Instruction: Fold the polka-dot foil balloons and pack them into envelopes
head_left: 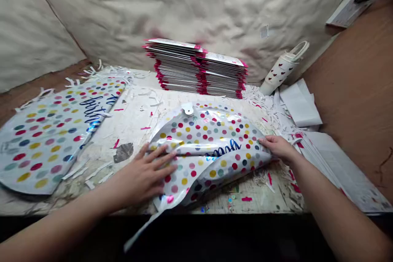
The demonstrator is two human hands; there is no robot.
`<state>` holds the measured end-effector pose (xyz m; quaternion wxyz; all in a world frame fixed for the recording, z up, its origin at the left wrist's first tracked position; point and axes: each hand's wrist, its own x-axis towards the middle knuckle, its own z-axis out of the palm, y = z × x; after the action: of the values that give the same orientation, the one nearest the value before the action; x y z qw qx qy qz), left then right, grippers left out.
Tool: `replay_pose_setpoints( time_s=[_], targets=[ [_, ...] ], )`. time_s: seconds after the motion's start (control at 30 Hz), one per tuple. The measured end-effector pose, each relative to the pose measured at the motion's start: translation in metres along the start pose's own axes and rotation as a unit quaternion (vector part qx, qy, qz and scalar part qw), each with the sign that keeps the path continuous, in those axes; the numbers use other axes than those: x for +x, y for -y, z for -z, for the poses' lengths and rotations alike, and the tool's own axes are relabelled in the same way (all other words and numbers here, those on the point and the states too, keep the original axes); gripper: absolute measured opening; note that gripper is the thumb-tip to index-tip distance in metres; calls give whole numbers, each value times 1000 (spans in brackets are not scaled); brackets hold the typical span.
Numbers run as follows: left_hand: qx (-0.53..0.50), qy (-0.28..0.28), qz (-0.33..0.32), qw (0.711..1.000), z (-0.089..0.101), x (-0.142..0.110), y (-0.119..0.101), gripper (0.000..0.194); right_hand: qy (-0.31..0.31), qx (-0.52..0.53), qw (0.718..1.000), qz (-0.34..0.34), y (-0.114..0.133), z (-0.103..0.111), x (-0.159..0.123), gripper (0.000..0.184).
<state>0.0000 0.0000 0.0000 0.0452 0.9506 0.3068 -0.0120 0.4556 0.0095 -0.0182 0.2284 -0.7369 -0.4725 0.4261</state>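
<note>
A silver foil balloon (211, 139) with coloured polka dots and blue script lies partly folded on the worn table (132, 123) in front of me. My left hand (147, 176) presses flat on its folded left edge, fingers stretched out. My right hand (278, 147) rests on the balloon's right edge, fingers curled over the fold. A white valve tab (188, 109) shows at the balloon's top. The balloon's tail (144, 229) hangs over the table's front edge.
A pile of flat dotted balloons (46, 135) lies at the left. A stack of pink-edged packages (196, 69) stands at the back. A heart-printed roll (281, 71) leans at back right. White sheets (331, 163) lie to the right. Paper scraps litter the table.
</note>
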Motion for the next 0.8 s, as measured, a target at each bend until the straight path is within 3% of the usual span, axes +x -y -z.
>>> replay_pose_setpoints(
  time_s=[0.07, 0.13, 0.23, 0.3, 0.37, 0.5, 0.57, 0.63, 0.67, 0.73, 0.8],
  targets=[
    [56, -20, 60, 996, 6, -2, 3, 35, 1, 1, 1000, 3, 4, -3, 0, 41],
    [80, -41, 89, 992, 11, 3, 2, 36, 5, 1, 1000, 6, 7, -5, 0, 41],
    [53, -76, 70, 993, 10, 21, -5, 40, 17, -3, 1000, 15, 10, -6, -2, 43],
    [24, -63, 56, 996, 2, 33, -9, 43, 20, -10, 1000, 18, 9, -7, -2, 46],
    [21, -32, 101, 994, -9, 40, -8, 55, 9, -26, 999, 19, 6, -9, 0, 47],
    [61, 3, 269, 961, -22, 36, -3, 87, -78, -85, 993, 12, 8, -12, 5, 48],
    [75, 14, 298, 952, -18, 35, -3, 89, -153, -159, 975, 39, 20, -13, 3, 61],
    [91, 4, 279, 956, -11, 40, -6, 85, -174, -250, 944, 129, 36, -16, -8, 79],
    [96, -8, 255, 962, -8, 45, -9, 81, -143, -286, 928, 192, 44, -19, -17, 81],
    [86, -28, 181, 979, -6, 57, -17, 76, -13, -311, 900, 305, 54, -29, -39, 71],
    [46, -18, 120, 992, -11, 69, -24, 75, 101, -315, 869, 368, 51, -45, -64, 60]
  ],
)
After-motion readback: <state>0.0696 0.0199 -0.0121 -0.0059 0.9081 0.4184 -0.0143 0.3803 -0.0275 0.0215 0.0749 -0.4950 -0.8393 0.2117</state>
